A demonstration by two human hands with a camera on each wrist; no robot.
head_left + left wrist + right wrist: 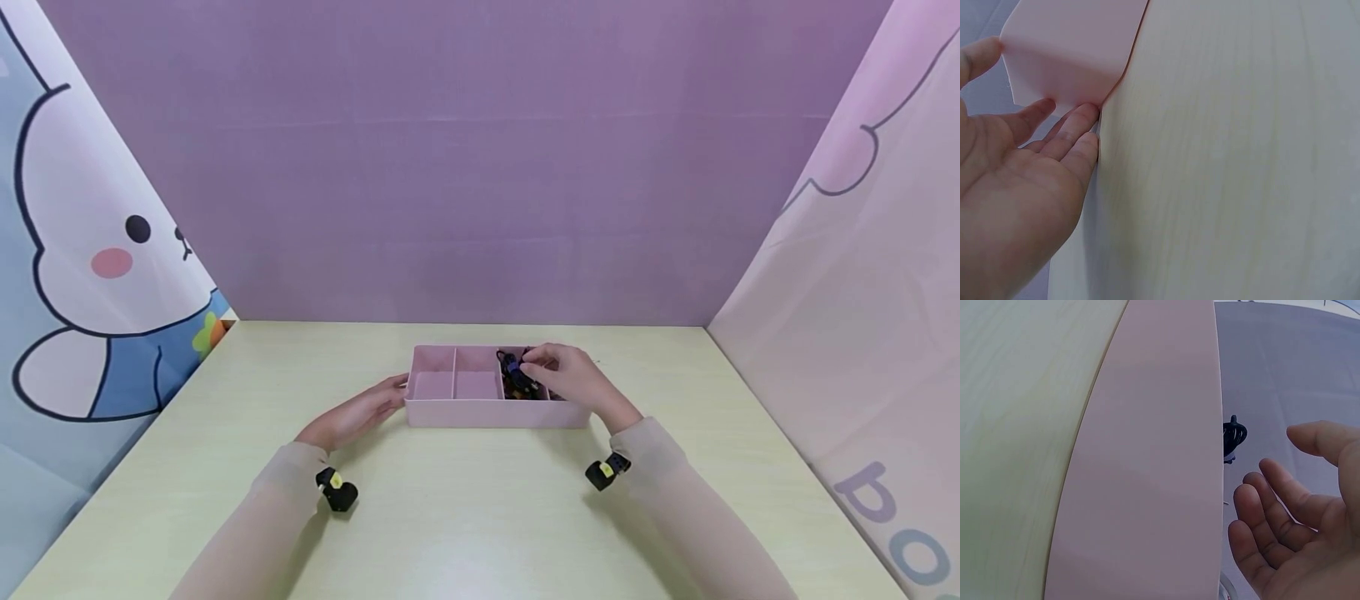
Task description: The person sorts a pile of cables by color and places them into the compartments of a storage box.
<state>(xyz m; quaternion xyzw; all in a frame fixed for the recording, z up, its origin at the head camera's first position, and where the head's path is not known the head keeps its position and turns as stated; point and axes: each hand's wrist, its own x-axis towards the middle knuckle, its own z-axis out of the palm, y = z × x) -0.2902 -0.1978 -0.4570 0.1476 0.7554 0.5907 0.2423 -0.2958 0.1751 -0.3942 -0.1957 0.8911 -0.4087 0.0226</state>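
A pink divided box (457, 414) sits on the table, its long side facing me. My left hand (367, 411) is at the box's left end. In the left wrist view the fingertips (1088, 112) touch that end, with the thumb at its edge. My right hand (573, 377) hovers over the right-hand compartments, fingers loosely bent and the thumb apart from them. Nothing lies between them in the right wrist view. Close by its fingertips is a coiled black cable (516, 375), poking above the box's rim (1234, 439). My right hand partly hides the rightmost compartment.
Two left compartments (432, 385) of the box show bare pink floors. A pale loop (1227, 589) shows past the box's edge in the right wrist view. The light wood table (465, 508) ends at a purple backdrop (480, 167), with printed cloths at both sides.
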